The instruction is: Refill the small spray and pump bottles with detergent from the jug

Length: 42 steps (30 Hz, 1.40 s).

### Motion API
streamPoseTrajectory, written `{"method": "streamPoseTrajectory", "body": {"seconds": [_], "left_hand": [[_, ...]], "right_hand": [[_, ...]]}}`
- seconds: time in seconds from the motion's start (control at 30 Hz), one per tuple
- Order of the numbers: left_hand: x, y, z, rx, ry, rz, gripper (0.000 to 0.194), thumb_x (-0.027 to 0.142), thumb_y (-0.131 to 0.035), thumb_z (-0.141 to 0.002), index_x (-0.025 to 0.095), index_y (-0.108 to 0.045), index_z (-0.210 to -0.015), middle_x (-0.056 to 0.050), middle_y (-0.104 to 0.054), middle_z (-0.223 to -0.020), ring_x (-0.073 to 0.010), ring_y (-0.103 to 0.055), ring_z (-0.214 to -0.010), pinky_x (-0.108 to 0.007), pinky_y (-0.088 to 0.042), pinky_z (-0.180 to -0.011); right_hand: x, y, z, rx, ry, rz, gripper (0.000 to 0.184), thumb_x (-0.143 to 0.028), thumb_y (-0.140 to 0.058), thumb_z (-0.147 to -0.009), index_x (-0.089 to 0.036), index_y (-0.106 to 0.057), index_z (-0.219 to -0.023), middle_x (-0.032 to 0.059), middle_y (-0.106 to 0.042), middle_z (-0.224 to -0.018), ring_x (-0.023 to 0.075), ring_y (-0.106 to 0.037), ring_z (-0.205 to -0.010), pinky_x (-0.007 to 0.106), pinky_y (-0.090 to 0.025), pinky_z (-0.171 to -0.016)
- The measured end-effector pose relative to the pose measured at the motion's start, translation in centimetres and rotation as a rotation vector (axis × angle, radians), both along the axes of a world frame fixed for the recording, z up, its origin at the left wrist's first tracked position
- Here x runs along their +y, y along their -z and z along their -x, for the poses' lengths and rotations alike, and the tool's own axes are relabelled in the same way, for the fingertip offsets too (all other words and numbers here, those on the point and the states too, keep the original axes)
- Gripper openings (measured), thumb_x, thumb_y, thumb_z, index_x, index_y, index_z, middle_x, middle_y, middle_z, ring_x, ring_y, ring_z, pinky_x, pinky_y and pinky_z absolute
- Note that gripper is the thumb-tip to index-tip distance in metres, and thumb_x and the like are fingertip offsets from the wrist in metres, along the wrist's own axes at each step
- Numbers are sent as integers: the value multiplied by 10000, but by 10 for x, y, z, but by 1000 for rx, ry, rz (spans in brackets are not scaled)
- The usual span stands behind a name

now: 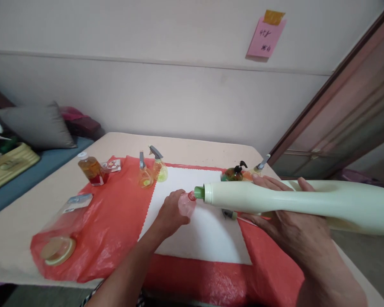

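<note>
Right hand: grasping the big pale-green bottle (237, 197) around its narrowed middle, at the right of the frame; a firm hold on both sides should help control the tilt of so bulky a body (291, 226).
Left hand (171, 215): wrapped around the small pink bottle (187, 207) at the centre of the frame; a light grip seems wise, since thin plastic could squeeze in.
Green spout (199, 192): at the pink bottle's mouth; whether it sits inside, I cannot tell. Lining up both necks, then tipping slowly, would probably limit drips.
Fill level: not readable; worth watching through the clear wall.
White cloth (205, 243): beneath both necks, a sensible place for spills.
Sprayer head (229, 214): lying right of centre, under the big bottle; best not knocked.
Pump bottle (235, 172): farther back, right of centre, near enough to deserve clearance.
</note>
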<state>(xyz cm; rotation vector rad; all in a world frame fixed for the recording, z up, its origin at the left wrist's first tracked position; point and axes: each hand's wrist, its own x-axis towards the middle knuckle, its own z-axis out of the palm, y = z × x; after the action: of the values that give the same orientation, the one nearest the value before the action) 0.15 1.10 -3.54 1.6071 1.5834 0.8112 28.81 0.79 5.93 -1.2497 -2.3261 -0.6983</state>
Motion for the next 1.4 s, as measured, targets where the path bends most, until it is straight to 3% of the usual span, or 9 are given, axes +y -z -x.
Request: {"method": "streamPoseTrajectory", "body": {"seconds": [0.77, 1.2, 1.4], "left_hand": [[0, -1, 0, 3, -2, 11, 736, 150, -687, -587, 251, -487, -1288, -63, -527, -1288, -261, -516, -1110, -352, -454, -856], [-1, -3, -2, 12, -19, 15, 687, 123, -695, -580, 243, -524, -1234, -64, -533, -1302, -269, -527, -1135, -353, -455, -874], [0, -2, -1, 19, -8, -1, 717, 126, -693, -580, 233, -502, -1262, -74, -536, -1296, -269, -523, -1141, -359, -455, -889]], "right_hand": [[-1, -4, 3, -1, -5, 9, 665, -462, -548, -944, -233, -323, -1526, 125, -543, -1456, 334, -507, -1328, 597, -156, -1195], [2, -4, 2, -2, -44, -52, 640, -462, -522, -960, -169, -348, -1502, 154, -613, -1367, 327, -566, -1259, 590, -191, -1181], [-1, -5, 4, 10, -19, -15, 609, -485, -510, -960, -200, -378, -1481, 124, -587, -1406, 309, -555, -1275, 577, -159, -1201]]}}
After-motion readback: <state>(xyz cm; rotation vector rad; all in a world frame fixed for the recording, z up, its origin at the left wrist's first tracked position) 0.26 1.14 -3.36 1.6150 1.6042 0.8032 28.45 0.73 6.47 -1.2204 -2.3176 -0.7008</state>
